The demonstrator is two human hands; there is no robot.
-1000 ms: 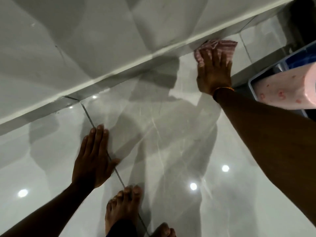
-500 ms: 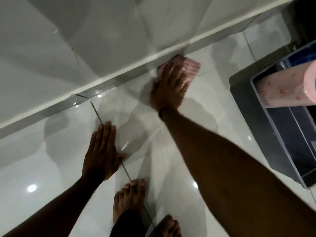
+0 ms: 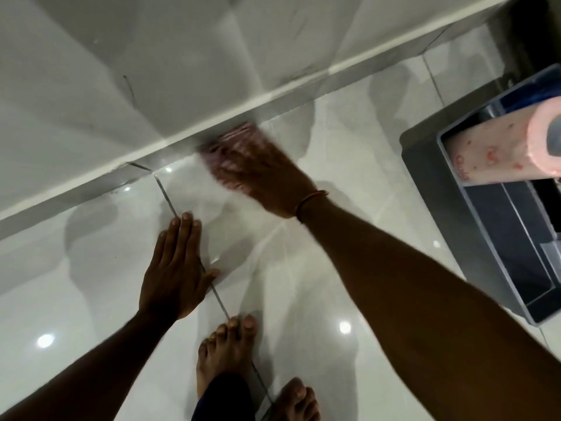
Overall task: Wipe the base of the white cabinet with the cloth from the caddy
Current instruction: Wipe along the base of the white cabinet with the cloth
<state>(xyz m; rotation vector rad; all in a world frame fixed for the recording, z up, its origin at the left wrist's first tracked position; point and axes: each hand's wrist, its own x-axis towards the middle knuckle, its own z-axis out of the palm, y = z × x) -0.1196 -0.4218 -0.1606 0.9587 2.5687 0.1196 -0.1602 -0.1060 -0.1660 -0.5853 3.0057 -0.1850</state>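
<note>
The white cabinet fills the upper left, and its base edge runs diagonally above the glossy floor. My right hand, blurred by motion, presses a pink striped cloth against the floor right at that base edge. Most of the cloth is hidden under my fingers. My left hand lies flat on the tiles with fingers spread, holding nothing. The grey caddy stands on the floor at the right.
A pink patterned roll lies across the top of the caddy. My bare feet stand at the bottom centre on the shiny tiled floor. A dark gap shows at the top right beside the cabinet.
My right hand has slid the cloth leftward along the cabinet base, from far right to near the centre. My left hand stayed planted on the floor.
</note>
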